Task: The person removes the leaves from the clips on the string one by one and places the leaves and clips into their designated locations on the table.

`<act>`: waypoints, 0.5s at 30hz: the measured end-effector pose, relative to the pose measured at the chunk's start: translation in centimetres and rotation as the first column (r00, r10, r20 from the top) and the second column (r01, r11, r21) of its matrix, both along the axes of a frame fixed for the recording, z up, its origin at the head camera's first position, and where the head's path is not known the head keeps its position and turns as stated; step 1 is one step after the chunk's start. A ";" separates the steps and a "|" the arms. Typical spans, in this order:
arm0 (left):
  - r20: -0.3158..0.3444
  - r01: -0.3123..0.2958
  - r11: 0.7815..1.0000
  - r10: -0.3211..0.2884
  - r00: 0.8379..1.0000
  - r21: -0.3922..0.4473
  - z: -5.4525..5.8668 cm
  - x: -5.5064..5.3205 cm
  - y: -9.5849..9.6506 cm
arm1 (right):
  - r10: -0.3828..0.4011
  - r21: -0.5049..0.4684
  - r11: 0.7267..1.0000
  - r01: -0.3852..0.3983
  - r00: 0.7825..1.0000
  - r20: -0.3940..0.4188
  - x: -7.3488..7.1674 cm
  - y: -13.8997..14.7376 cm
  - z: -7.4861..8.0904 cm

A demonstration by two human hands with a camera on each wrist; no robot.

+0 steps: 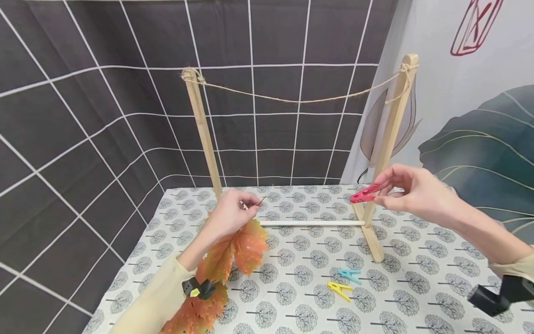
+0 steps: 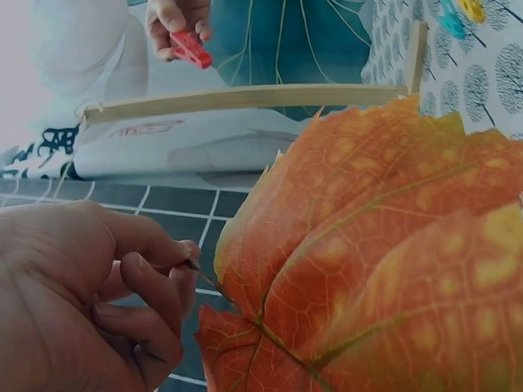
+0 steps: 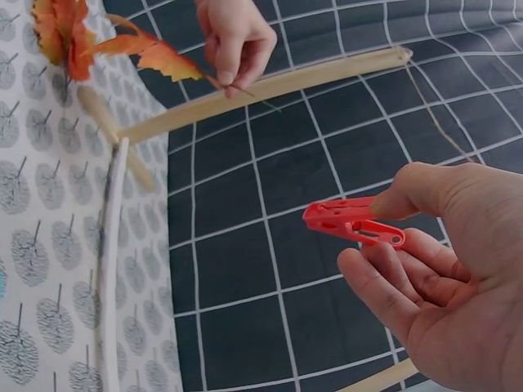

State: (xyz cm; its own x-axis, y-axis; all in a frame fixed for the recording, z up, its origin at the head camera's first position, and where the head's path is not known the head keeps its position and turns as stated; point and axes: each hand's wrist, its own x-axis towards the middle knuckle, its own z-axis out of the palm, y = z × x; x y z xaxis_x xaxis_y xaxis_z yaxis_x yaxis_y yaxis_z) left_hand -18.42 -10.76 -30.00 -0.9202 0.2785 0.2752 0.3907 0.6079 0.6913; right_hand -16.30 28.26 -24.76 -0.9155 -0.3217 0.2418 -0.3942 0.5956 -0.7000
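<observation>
Thumb and fingers of my left hand (image 1: 234,211) pinch the thin stem of an orange autumn leaf (image 1: 244,248), which hangs below the hand. The left wrist view shows the leaf (image 2: 359,245) large, with yellow-green patches and clear veins. My right hand (image 1: 410,190) pinches a red clothespin (image 1: 364,194) near the right post; in the right wrist view the clothespin (image 3: 347,219) points away from the palm. Behind and above both hands, a twine line (image 1: 300,100) sags between two wooden posts. A second orange leaf (image 1: 200,308) lies lower left, partly covered by the left sleeve.
The left post (image 1: 202,125) and right post (image 1: 394,116) are joined low down by a white rod (image 1: 313,223). On the tree-patterned tablecloth (image 1: 302,317) lie a blue clothespin (image 1: 349,275) and a yellow clothespin (image 1: 340,290). A dark gridded curtain (image 1: 275,46) hangs behind.
</observation>
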 end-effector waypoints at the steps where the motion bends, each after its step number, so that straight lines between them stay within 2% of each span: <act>1: 0.010 -0.003 1.000 0.003 1.000 -0.008 -0.1 0.1 -0.2 | 0.002 -0.004 1.000 -0.002 1.000 0.005 0.0 0.0 -0.2; 6: 0.025 -0.015 0.999 0.016 1.000 -0.042 -0.6 0.5 -1.3 | 0.014 -0.033 0.999 -0.013 1.000 0.019 0.3 0.1 -1.2; 11: 0.060 -0.032 0.998 0.035 0.998 -0.051 -0.8 1.0 -1.9 | 0.003 -0.045 0.999 0.000 0.998 0.068 0.6 0.3 -2.3; 15: 0.047 -0.023 0.997 0.027 0.999 -0.079 -0.9 1.2 -2.3 | 0.014 -0.092 0.996 -0.005 0.995 0.095 0.8 0.4 -3.4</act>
